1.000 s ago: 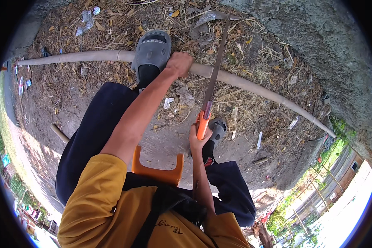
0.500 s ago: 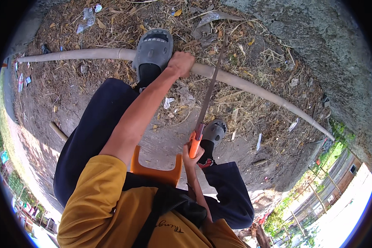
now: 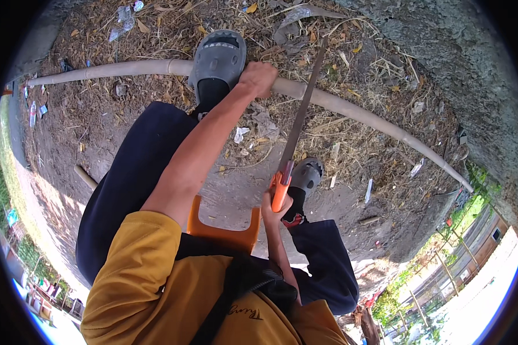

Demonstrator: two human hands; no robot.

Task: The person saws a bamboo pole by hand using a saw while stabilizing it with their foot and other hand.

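Observation:
A long, pale bamboo pole point(image 3: 362, 112) lies across the ground in front of me. My left hand point(image 3: 259, 79) is closed around it, just right of my left foot, whose grey clog point(image 3: 217, 60) is set on the pole. In my right hand point(image 3: 275, 210) is the orange handle of a handsaw point(image 3: 301, 118). Its long dark blade points away from me and crosses the pole a short way right of my left hand. Whether the teeth have cut into the bamboo cannot be made out.
An orange plastic stool point(image 3: 224, 231) is beneath me. My right clog point(image 3: 308, 174) rests beside the saw handle. Dry leaves, straw and plastic scraps litter the dirt. A rough grey wall point(image 3: 443, 63) rises at the far right, and a short stick point(image 3: 85, 177) lies at left.
The whole view has shifted slightly, so the pole, saw and hands appear a little higher and farther right. Both hands keep their grips, and the blade still crosses the pole.

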